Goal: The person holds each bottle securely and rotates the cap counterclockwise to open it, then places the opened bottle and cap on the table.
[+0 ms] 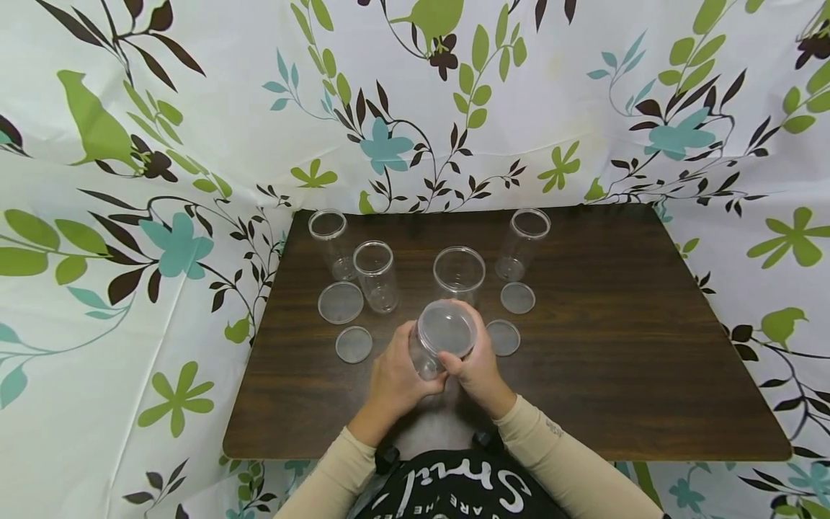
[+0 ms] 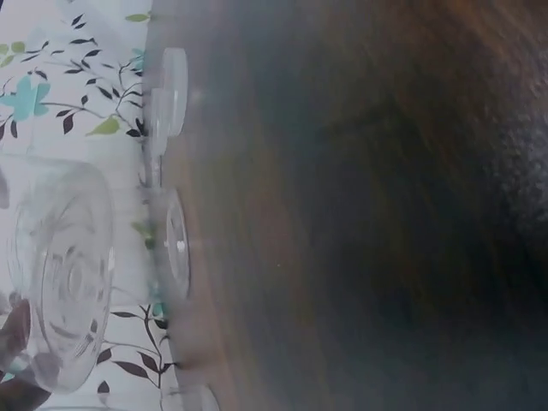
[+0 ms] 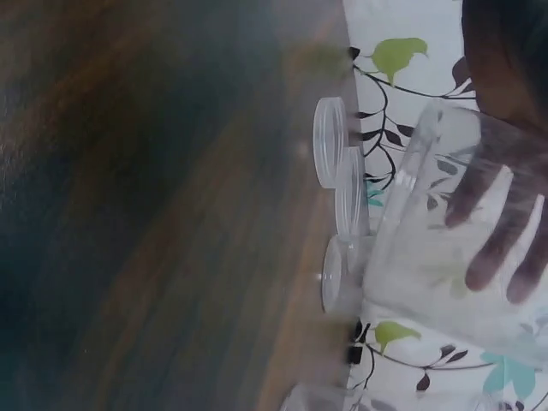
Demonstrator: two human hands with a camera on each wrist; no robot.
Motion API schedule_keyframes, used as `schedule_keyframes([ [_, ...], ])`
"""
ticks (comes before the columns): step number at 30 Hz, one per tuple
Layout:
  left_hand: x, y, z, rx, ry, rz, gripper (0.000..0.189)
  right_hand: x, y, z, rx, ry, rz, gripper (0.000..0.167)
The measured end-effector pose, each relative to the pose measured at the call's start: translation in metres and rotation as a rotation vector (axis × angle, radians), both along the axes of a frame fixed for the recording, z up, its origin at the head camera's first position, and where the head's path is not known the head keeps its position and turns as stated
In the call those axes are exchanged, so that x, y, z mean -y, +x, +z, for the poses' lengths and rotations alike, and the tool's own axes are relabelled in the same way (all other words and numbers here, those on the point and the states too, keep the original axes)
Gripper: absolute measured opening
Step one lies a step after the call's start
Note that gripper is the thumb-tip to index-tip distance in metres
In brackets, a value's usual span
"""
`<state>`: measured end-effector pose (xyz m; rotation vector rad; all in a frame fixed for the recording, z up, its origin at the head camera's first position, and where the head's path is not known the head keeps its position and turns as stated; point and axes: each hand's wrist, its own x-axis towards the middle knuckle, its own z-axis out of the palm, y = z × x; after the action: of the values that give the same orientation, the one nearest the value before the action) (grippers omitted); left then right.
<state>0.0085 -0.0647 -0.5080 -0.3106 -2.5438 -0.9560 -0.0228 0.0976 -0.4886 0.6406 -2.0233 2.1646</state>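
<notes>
A clear plastic jar (image 1: 424,357) with a translucent lid (image 1: 447,328) on its top is held up over the table's near side, tilted. My left hand (image 1: 394,375) grips the jar's side from the left. Around the lid's right edge my right hand (image 1: 481,366) is curled, its thumb on the lid's near edge. The left wrist view has the jar's round base (image 2: 73,274) at its left edge. In the right wrist view, fingers show through the clear wall of the jar (image 3: 411,248). Whether the lid is fully seated cannot be told.
Open clear jars stand towards the back: a tall jar (image 1: 331,249), another jar (image 1: 377,277), a wide jar (image 1: 459,270) and a right-hand jar (image 1: 521,245). Loose lids lie flat on the dark wooden table (image 1: 616,346): two at left (image 1: 340,303), two at right (image 1: 518,298).
</notes>
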Motion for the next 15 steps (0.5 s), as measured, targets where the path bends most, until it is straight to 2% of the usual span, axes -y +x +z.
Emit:
schedule_keyframes([
  [2,0.004,-0.001,0.000,0.029,0.015,-0.028,0.097,-0.002,-0.002,0.001,0.028,-0.014,0.044,0.097],
  [4,0.010,-0.003,0.000,0.077,0.064,-0.094,0.097,-0.007,-0.006,0.002,0.049,-0.017,0.109,0.099],
  [7,0.020,-0.007,0.001,0.166,0.159,-0.231,0.100,-0.016,-0.017,0.004,0.046,-0.020,0.277,0.104],
  [12,0.032,-0.010,0.002,0.360,0.293,-0.477,0.103,-0.028,-0.035,0.005,0.013,-0.038,0.616,0.111],
  [15,0.034,-0.010,0.002,0.440,0.336,-0.563,0.100,-0.029,-0.039,0.005,0.032,-0.060,0.717,0.109],
])
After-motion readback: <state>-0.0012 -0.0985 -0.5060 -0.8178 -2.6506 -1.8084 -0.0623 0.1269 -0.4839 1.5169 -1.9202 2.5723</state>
